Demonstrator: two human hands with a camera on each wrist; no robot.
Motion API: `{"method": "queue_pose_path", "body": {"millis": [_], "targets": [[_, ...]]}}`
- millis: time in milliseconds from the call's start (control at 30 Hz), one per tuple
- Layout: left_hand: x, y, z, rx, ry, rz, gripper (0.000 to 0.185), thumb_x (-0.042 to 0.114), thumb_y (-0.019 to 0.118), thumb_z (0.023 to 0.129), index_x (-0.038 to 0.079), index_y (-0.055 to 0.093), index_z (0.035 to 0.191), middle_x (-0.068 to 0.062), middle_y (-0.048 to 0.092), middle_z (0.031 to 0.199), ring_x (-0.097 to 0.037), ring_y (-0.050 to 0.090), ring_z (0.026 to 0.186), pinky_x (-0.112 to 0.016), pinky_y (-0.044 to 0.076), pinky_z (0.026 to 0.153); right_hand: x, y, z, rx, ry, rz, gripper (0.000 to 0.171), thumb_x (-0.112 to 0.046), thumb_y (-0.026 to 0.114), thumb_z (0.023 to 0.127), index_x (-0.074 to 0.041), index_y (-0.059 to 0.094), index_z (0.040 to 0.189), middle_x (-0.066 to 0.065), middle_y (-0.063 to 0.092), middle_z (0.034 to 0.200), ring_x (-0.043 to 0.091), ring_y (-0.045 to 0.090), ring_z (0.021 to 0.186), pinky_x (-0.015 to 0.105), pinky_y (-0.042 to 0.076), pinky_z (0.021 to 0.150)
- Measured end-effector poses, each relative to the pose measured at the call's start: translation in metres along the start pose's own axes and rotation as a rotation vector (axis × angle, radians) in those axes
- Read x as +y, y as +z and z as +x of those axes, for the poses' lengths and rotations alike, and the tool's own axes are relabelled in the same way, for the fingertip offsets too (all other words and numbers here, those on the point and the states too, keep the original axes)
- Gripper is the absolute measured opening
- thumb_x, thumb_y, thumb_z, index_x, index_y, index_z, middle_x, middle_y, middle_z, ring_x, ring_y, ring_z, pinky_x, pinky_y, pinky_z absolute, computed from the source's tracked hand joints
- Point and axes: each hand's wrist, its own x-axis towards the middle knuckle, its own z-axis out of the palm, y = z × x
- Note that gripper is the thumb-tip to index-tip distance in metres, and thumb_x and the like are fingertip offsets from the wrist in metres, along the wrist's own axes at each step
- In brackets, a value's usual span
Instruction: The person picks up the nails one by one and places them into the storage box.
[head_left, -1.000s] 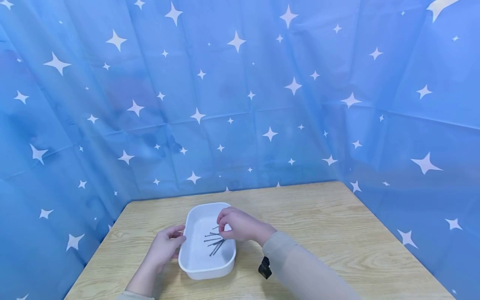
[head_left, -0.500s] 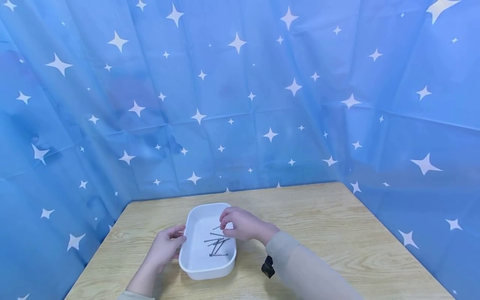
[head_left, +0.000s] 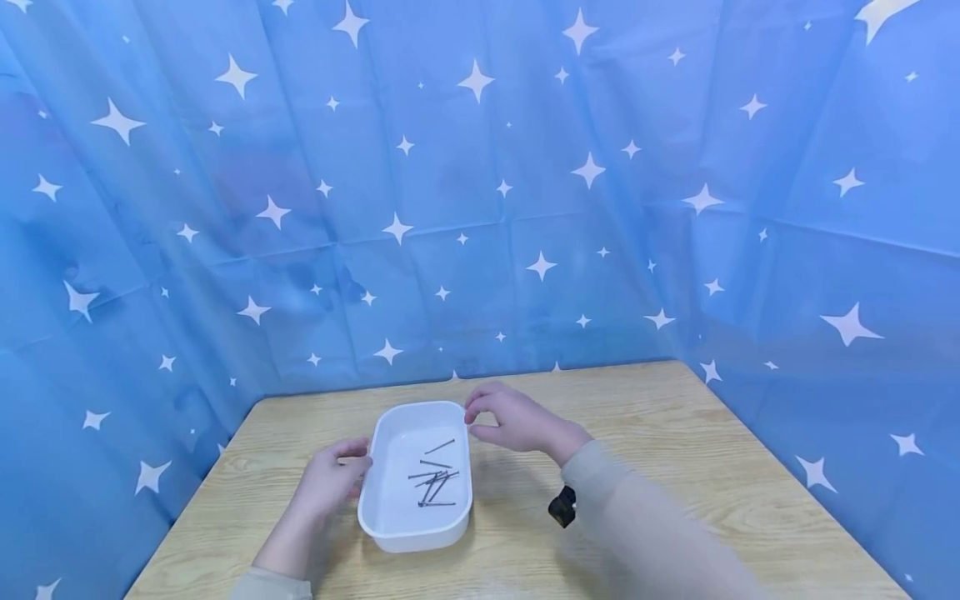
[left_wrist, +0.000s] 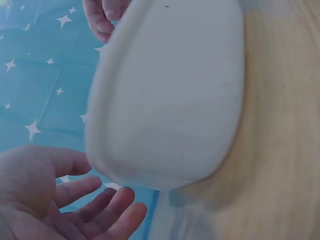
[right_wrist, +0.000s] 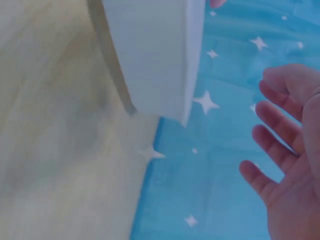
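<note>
The wooden table [head_left: 675,467] bore a white rectangular tray [head_left: 390,533] with its long axis running away from the person. The left hand [head_left: 330,479], fingers relaxed and holding nothing, rested at the tray's left wall. The right hand [head_left: 513,421], loosely spread and empty, hovered just past the far right corner. The nails [head_left: 433,483] lay scattered inside the tray, down and left of that hand.

Bright, even light, soft shadows under the tray [head_left: 375,517]. Head view sharp, slight bending at edges, right sleeve [head_left: 660,542] blurred. Both wrist views soft, out of focus.
</note>
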Motion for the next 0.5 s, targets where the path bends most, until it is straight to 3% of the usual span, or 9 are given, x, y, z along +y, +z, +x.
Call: {"method": "queue_pose_path", "body": {"millis": [233,400,500], "targets": [[0.02,-0.02,0.01,0.091,0.152,0.171,0.045,0.021,0.065,0.099,0.001,0.06,0.139,-0.02,0.062,0.135,-0.034,0.059,0.122,-0.049,0.052,0.102,0.011,-0.033,-0.016,0.081,0.01,0.033,0.016,-0.022,0.07,0.098,-0.017,0.072,0.113,0.001,0.06,0.129,0.022,0.053,0.124,0.042,0.049,0.105],[0.035,-0.033,0.014,0.168,0.28,0.222,0.049,0.027,0.065,0.1,0.0,0.058,0.14,-0.019,0.061,0.136,-0.035,0.053,0.128,-0.052,0.049,0.105,0.02,-0.051,-0.031,0.13,0.034,0.036,0.031,-0.024,0.069,0.099,-0.014,0.067,0.129,0.007,0.055,0.142,0.026,0.047,0.135,0.048,0.044,0.111],[0.039,-0.041,0.017,0.197,0.349,0.303,0.054,0.034,0.065,0.1,0.001,0.057,0.142,-0.019,0.057,0.14,-0.038,0.051,0.13,-0.057,0.047,0.104,0.029,-0.058,-0.042,0.145,0.056,0.035,0.043,-0.026,0.069,0.1,-0.015,0.06,0.14,0.008,0.046,0.153,0.029,0.039,0.143,0.052,0.04,0.114]]}}
